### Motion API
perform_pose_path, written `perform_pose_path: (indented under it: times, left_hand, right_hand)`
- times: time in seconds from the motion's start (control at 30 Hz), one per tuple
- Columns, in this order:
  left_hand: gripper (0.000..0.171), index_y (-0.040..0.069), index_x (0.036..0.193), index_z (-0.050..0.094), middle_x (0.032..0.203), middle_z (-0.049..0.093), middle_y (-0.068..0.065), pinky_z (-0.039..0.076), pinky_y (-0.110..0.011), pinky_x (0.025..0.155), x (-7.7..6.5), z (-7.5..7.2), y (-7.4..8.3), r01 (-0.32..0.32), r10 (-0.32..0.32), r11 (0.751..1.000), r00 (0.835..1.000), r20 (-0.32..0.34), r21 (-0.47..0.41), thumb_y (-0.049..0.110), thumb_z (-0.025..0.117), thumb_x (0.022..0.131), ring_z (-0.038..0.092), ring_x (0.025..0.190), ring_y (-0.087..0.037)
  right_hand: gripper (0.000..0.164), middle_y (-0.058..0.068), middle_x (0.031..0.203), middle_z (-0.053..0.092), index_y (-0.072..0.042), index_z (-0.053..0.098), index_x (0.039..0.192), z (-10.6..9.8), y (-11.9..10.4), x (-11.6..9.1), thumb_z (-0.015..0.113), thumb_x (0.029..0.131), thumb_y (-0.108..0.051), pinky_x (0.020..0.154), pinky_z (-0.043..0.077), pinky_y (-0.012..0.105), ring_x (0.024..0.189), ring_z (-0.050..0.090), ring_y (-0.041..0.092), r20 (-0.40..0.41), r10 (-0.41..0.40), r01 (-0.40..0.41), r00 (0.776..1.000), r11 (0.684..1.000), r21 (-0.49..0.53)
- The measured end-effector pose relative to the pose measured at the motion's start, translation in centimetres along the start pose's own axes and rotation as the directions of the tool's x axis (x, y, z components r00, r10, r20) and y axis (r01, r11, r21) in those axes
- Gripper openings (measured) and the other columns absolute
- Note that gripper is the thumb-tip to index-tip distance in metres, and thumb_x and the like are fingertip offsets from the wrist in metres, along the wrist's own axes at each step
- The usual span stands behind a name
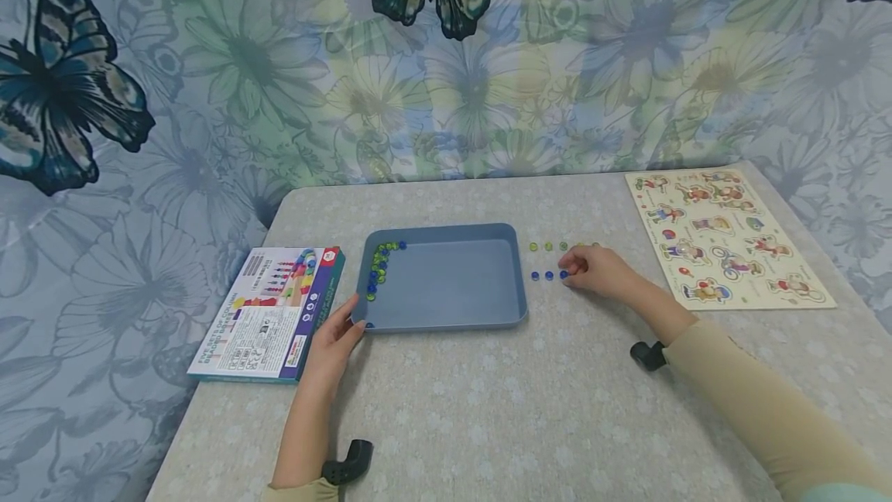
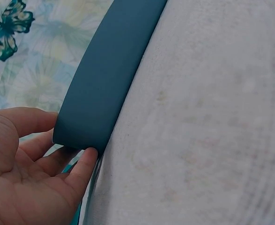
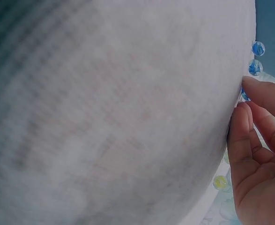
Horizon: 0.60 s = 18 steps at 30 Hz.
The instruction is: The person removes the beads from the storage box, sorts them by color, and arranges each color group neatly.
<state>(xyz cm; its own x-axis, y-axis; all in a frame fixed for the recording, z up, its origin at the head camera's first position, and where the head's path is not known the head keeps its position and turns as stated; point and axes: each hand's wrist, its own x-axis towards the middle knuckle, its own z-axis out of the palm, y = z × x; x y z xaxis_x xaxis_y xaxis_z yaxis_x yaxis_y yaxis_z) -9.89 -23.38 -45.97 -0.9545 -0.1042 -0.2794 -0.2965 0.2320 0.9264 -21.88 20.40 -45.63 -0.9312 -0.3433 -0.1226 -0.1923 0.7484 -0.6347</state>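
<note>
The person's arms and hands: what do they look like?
The left hand and right hand wear no gloves. The left sleeve and right sleeve are plain beige, with a curved black piece jutting out near each wrist. No cables show.

Head view: soft, even, moderately bright light, direction unclear; colours muted. Faint, soft-edged shadow on bench beside right sleeve; tray without harsh glare. Floral backdrop paler at centre, greyer toward left and right. Left wrist view dimmer; bench blurred, worst at right. Right wrist view: bench smeared, dark teal cast at left; fingers clearer, blue marbles glinting, background washed out.
</note>
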Motion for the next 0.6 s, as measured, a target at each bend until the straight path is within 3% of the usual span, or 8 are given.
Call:
perform_pose_path:
  times: [0.27, 0.4, 0.5, 0.6]
  left_hand:
    - [0.050, 0.023, 0.145, 0.036, 0.153, 0.024, 0.001, 0.024, -0.043, 0.111, 0.0, 0.0, 0.0, -0.011, 0.011, 1.000, 1.000, 0.011, -0.021, 0.021, 0.050, 0.097, 0.022, 0.140, -0.025]
    - [0.050, 0.023, 0.145, 0.036, 0.152, 0.025, 0.001, 0.024, -0.044, 0.111, 0.0, 0.1, -0.1, -0.013, 0.014, 1.000, 1.000, 0.015, -0.021, 0.019, 0.050, 0.097, 0.022, 0.139, -0.025]
    - [0.050, 0.022, 0.145, 0.036, 0.152, 0.026, 0.001, 0.025, -0.044, 0.110, 0.0, 0.0, -0.1, -0.008, 0.008, 1.000, 1.000, 0.007, -0.014, 0.018, 0.050, 0.097, 0.023, 0.139, -0.025]
    - [0.050, 0.023, 0.145, 0.036, 0.152, 0.026, 0.001, 0.026, -0.044, 0.110, 0.1, 0.0, -0.1, -0.001, 0.001, 1.000, 1.000, 0.002, -0.005, 0.019, 0.050, 0.097, 0.024, 0.139, -0.024]
  right_hand:
    - [0.035, 0.003, 0.080, 0.058, -0.002, 0.060, 0.111, -0.4, -0.9, 0.1, 0.071, 0.081, -0.016, 0.063, 0.043, 0.030, 0.070, 0.051, 0.017, 0.029, 0.019, -0.016, 0.999, 0.997, -0.071]
    - [0.041, 0.004, 0.077, 0.056, -0.003, 0.058, 0.115, -1.0, -2.8, 0.0, 0.071, 0.082, -0.024, 0.053, 0.041, 0.029, 0.060, 0.049, 0.016, -0.027, 0.021, -0.024, 0.999, 0.994, -0.103]
    - [0.037, 0.004, 0.077, 0.056, -0.004, 0.059, 0.114, -0.9, -5.0, 0.0, 0.068, 0.084, -0.025, 0.051, 0.041, 0.031, 0.057, 0.049, 0.016, -0.091, -0.057, 0.051, 0.994, 0.997, -0.064]
    - [0.031, 0.001, 0.079, 0.057, -0.004, 0.061, 0.113, 0.3, -7.3, 0.2, 0.066, 0.086, -0.020, 0.056, 0.046, 0.030, 0.064, 0.053, 0.014, -0.090, -0.190, 0.189, 0.978, 0.982, -0.021]
